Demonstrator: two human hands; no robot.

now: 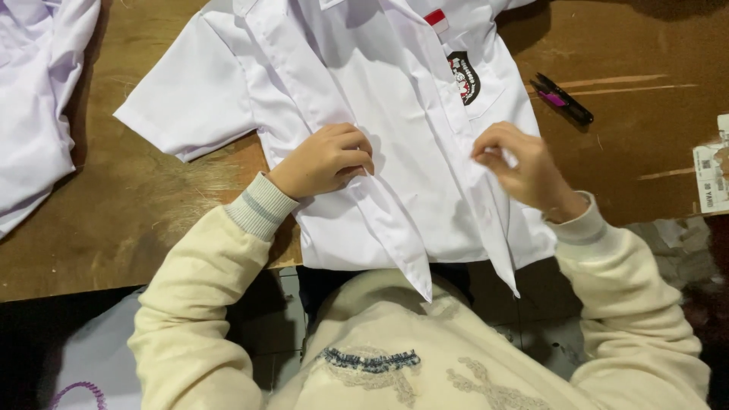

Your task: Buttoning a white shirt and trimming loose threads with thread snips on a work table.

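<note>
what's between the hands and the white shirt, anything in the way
Nothing visible. The left hand rests curled directly on the white shirt, and the right hand pinches its front edge. The thread snips lie apart on the wooden table.

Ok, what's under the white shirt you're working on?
The white shirt lies flat on a brown wooden table, its lower edge reaching the table's near edge. Left hand presses on it; right hand pinches the front edge. Whatever lies beneath the fabric is hidden.
</note>
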